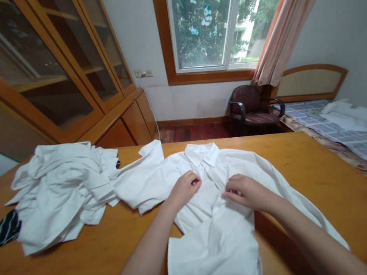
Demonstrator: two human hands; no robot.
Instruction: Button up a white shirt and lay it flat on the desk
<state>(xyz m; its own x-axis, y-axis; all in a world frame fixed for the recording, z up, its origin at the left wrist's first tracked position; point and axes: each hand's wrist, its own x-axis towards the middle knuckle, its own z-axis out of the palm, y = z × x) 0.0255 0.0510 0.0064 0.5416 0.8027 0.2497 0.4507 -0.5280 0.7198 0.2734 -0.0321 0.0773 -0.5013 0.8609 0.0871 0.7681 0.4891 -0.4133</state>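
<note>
The white shirt (208, 202) is spread beneath the left hand (186, 188), its collar (201, 154) at one o'clock, and is seemingly pinched by the right hand (245, 190). The left's grip cannot be told.

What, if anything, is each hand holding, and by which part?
The right hand seems to pinch the shirt by its front; whether the left hand grips it cannot be told.

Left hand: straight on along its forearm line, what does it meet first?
Probably the collar of the white shirt, just ahead of the left hand. Its height above the cloth is unclear, so it might brush the shirt front first or pass over.
</note>
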